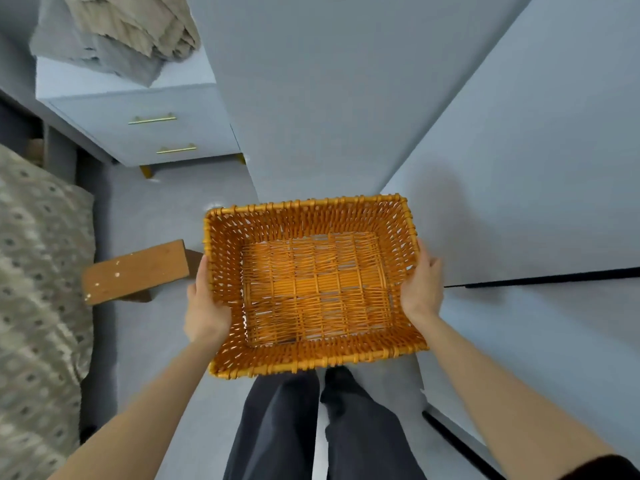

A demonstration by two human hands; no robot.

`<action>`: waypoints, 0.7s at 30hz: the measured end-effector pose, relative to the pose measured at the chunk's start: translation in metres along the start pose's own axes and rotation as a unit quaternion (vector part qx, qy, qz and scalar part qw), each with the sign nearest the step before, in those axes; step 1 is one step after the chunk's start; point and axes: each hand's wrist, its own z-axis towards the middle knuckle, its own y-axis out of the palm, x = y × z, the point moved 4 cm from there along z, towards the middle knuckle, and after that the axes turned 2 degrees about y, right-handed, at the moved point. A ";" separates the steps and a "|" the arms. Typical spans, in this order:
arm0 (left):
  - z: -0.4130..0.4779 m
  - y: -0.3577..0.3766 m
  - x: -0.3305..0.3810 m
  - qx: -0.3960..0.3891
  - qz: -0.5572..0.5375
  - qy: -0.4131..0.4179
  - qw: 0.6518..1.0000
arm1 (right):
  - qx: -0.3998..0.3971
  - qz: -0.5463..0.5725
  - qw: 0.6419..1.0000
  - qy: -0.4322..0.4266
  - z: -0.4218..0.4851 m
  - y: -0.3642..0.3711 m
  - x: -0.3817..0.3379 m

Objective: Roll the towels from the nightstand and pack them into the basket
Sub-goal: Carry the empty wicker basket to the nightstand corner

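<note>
The person is standing and holding the orange wicker basket (311, 206) in the air before the legs. The left hand (206, 306) is gripping its left wall and the right hand (423, 285) is gripping its right wall. The towels (117, 36) are lying in a loose heap on the tabletop (188, 69) of the white nightstand (197, 129), well apart from the basket, near the bed (38, 271).

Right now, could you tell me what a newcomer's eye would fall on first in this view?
The bright orange wicker basket in the middle stands out first. It is empty, with the left hand gripping its left side and the right hand its right. Next comes the heap of grey and beige towels on the white nightstand at upper left.
</note>
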 end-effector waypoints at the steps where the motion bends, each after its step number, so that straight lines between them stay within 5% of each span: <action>1: 0.013 0.008 0.000 -0.003 0.000 0.000 1.000 | 0.007 0.006 1.000 0.008 0.009 0.010 0.000; 21: 0.222 0.274 -0.091 -0.019 0.009 -0.011 1.000 | 0.015 0.074 0.997 0.027 0.201 0.282 0.111</action>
